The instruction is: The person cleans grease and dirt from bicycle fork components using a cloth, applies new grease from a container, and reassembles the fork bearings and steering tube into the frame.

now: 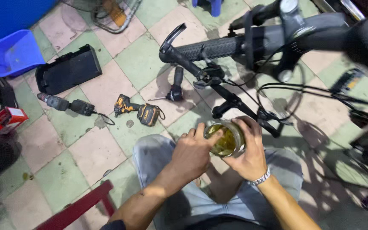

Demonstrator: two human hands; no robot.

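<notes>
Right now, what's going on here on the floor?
A person sits over a tiled floor, holding a small open jar of yellowish stuff in the right hand. The left hand has fingers dipped at the jar's mouth. Just ahead is a bicycle handlebar with its brake lever and cables. A yellow and black cordless drill, another power tool and a black case lie on the tiles.

Jar [226,140]: clear glossy glass, holding yellowish liquid. Handlebar grip [211,47]: matt black rubber, finely ribbed. Brake lever [172,36]: smooth black metal. Cordless drill [137,110]: yellow-and-black plastic, slightly scuffed. Tray [69,68]: matt black plastic. Dustpan [15,53]: smooth blue plastic. Floor tiles [94,149]: dull, stained, worn ceramic. Trousers [158,155]: grey woven cloth. Watch band [261,178]: shiny metal.
</notes>
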